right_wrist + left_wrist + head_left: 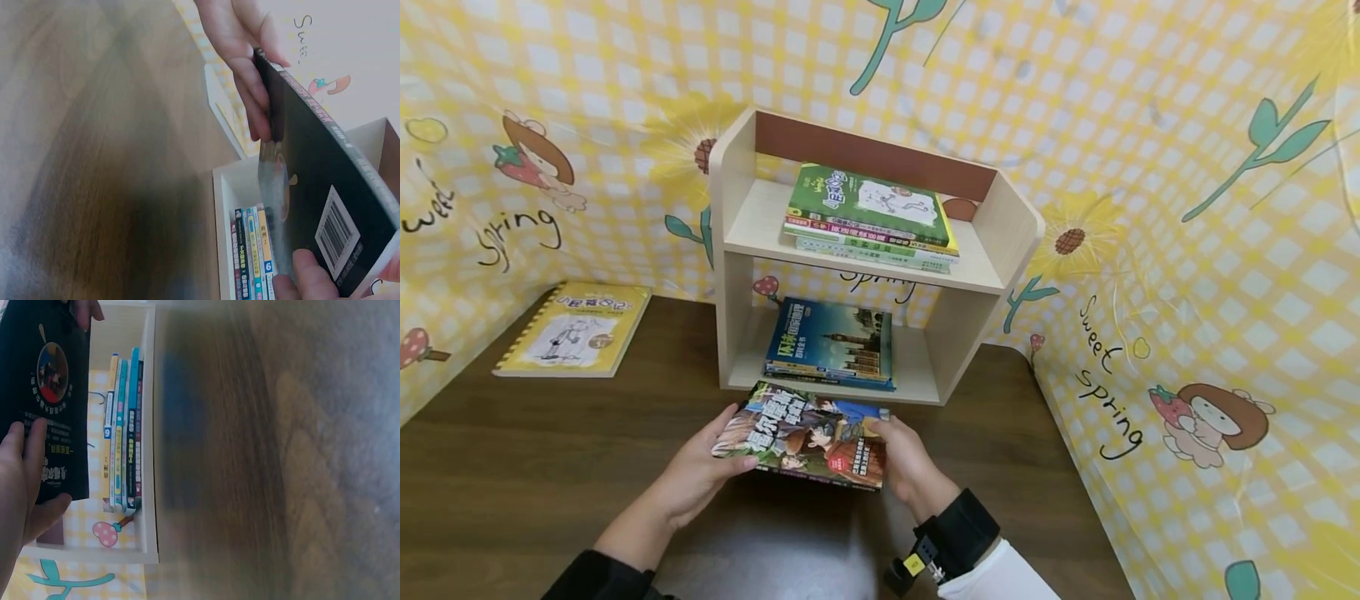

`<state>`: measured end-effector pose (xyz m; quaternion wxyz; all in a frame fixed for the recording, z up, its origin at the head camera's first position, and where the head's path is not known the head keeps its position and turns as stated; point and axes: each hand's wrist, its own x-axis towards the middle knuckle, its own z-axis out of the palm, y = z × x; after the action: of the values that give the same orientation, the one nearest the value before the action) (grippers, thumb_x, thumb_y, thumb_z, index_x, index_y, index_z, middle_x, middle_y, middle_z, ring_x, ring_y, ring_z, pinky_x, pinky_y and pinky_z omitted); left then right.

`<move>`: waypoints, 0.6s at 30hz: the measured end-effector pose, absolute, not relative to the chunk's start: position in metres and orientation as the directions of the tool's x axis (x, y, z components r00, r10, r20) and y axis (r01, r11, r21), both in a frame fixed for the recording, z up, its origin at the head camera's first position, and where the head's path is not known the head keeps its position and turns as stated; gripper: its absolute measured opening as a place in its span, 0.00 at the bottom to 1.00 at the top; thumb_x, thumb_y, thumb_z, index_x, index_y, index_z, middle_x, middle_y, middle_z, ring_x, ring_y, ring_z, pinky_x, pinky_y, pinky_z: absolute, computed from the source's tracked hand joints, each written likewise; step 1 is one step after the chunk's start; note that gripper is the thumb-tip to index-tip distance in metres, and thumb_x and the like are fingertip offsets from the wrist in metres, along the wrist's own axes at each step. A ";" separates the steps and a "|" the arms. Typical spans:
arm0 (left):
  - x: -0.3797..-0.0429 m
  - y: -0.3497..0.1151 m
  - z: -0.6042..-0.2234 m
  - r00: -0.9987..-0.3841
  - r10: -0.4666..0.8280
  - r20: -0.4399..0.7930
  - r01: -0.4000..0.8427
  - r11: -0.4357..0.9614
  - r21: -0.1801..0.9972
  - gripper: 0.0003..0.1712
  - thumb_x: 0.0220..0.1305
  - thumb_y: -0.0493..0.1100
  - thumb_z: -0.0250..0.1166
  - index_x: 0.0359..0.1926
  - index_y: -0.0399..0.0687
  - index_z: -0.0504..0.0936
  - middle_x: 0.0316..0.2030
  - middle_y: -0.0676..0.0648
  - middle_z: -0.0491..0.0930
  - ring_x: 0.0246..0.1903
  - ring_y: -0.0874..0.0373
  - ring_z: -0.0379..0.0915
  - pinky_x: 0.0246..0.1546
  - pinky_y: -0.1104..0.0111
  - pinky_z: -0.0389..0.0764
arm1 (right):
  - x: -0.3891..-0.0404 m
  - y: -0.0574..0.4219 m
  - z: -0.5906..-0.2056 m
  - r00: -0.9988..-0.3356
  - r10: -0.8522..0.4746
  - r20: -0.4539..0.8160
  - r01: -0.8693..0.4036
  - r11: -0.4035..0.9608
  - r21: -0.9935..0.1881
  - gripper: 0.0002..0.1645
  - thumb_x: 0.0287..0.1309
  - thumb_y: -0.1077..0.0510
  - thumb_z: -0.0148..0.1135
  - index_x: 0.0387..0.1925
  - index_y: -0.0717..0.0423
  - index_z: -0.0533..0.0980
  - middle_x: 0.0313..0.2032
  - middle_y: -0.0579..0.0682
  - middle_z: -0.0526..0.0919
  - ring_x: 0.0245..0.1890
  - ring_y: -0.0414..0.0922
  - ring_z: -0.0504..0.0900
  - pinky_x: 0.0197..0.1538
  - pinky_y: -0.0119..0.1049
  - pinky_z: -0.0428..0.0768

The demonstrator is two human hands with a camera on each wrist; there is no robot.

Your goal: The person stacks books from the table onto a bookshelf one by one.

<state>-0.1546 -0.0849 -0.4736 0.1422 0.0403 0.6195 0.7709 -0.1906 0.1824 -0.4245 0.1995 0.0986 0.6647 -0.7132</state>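
Note:
Both hands hold a comic-style paperback book [820, 442] above the table, just in front of the small shelf. My left hand [703, 458] grips its left end, thumb on the cover and fingers underneath. The right hand [910, 462] pinches the right end, its thumb at the upper corner. From below, the left wrist view shows the book's black back cover [62, 394] with a round picture, the left fingers spread against it. A white barcode label [337, 231] appears on that cover in the right wrist view. The book overlaps the shelf's lower front edge in the head view.
A two-tier wooden shelf [733, 208] stands at the back of the table [1000, 467]. Its upper tier bears a stack topped by a green book [887, 204]; the lower holds a stack under a blue book [831, 337]. A yellow book [568, 333] lies at left. Patterned cloth [1187, 292] surrounds the table.

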 end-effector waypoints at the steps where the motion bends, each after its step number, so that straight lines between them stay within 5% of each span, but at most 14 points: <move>1: -0.154 -0.085 -0.473 -0.957 0.267 -0.115 -0.172 -0.201 0.964 0.56 0.64 0.29 0.61 0.74 0.40 0.26 0.72 0.26 0.41 0.60 0.60 0.64 0.51 0.79 0.72 | -0.189 0.184 -0.424 -0.901 -0.178 -0.396 0.409 -0.041 -0.912 0.46 0.70 0.56 0.44 0.73 0.66 0.29 0.72 0.70 0.39 0.66 0.61 0.59 0.64 0.47 0.66; 7: -0.154 -0.079 -0.470 -0.973 0.210 -0.095 -0.146 -0.242 0.959 0.56 0.63 0.26 0.59 0.75 0.42 0.26 0.72 0.26 0.41 0.50 0.72 0.70 0.49 0.79 0.74 | -0.184 0.192 -0.420 -0.891 -0.301 -0.340 0.360 -0.013 -0.933 0.38 0.69 0.59 0.43 0.75 0.59 0.43 0.66 0.63 0.63 0.54 0.47 0.72 0.54 0.39 0.74; 10: -0.154 -0.076 -0.466 -0.984 0.156 -0.081 -0.112 -0.202 0.973 0.57 0.62 0.26 0.60 0.75 0.44 0.26 0.72 0.28 0.40 0.59 0.59 0.66 0.49 0.81 0.73 | -0.182 0.195 -0.419 -0.885 -0.346 -0.312 0.327 0.014 -0.945 0.43 0.67 0.61 0.49 0.76 0.59 0.40 0.66 0.63 0.64 0.54 0.46 0.75 0.57 0.44 0.75; 15: -0.157 -0.075 -0.459 -0.994 0.077 -0.074 -0.078 -0.056 0.995 0.59 0.61 0.31 0.64 0.76 0.47 0.28 0.74 0.32 0.38 0.71 0.41 0.43 0.51 0.86 0.65 | -0.179 0.197 -0.423 -0.881 -0.419 -0.219 0.235 0.015 -0.972 0.53 0.61 0.67 0.60 0.76 0.53 0.39 0.69 0.61 0.61 0.62 0.53 0.71 0.61 0.47 0.73; 18: -0.159 -0.074 -0.456 -0.996 0.066 -0.066 -0.067 -0.008 0.998 0.60 0.60 0.33 0.66 0.76 0.49 0.28 0.74 0.33 0.39 0.72 0.40 0.41 0.63 0.74 0.62 | -0.180 0.198 -0.426 -0.889 -0.431 -0.151 0.162 0.012 -0.987 0.58 0.57 0.69 0.64 0.77 0.50 0.38 0.71 0.58 0.58 0.65 0.53 0.67 0.60 0.38 0.73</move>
<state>-0.1592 -0.0741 -0.4556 0.0468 -0.0002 0.7027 0.7100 -0.1796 0.1978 -0.4258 0.2132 -0.0993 0.6786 -0.6959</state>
